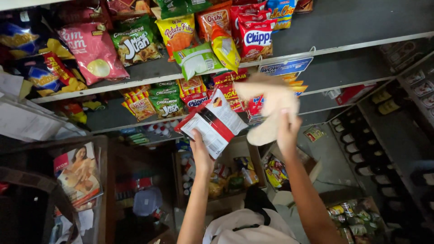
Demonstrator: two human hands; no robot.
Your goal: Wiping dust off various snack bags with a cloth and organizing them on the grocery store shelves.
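Observation:
My left hand point(199, 149) is raised toward the shelves and grips a red, white and black snack bag point(213, 122) by its lower edge. My right hand point(287, 131) holds up a beige cloth point(270, 104), blurred by motion, in front of the middle shelf. Both hands are level with the second shelf point(325, 72), where red and green snack bags point(167, 105) stand in a row. The cloth hides part of the packets behind it.
The top grey shelf point(343, 22) carries pink, green, yellow and red chip bags point(135, 43). An open cardboard box point(235, 171) of packets sits below. Dark bottles point(361, 153) line racks at right. A magazine point(77, 174) lies on a counter at left.

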